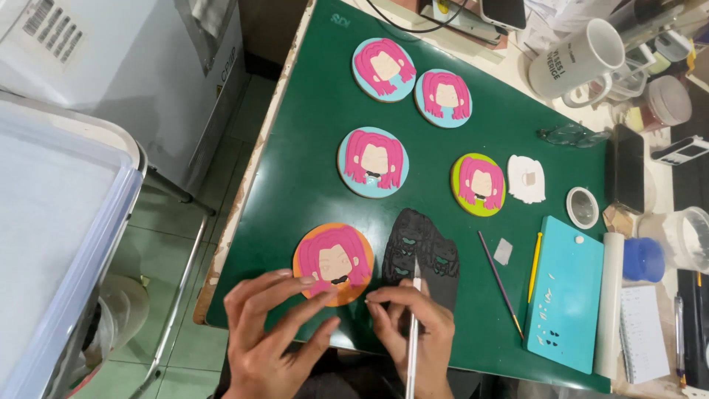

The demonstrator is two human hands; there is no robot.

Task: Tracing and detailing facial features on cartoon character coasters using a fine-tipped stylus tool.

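Five round discs with pink-haired faces lie on my green mat (310,148); the orange disc (334,264) sits at the lower centre of the frame, right under my hands. My left hand (269,332) is spread, its fingertips resting on the disc's lower edge, I judge to keep it from sliding. My right hand (413,325) pinches a thin silver tool (413,325) like a pen, its tip pointing up toward the black sheet (425,255) just beside the disc, where small shapes are cut out. To the right, a teal board (565,295) holds tiny cut pieces, kept within reach. At the upper right a white mug (580,59) lies tipped toward me; I cannot tell what is inside. A clear tub (683,236) at the right edge looks empty.
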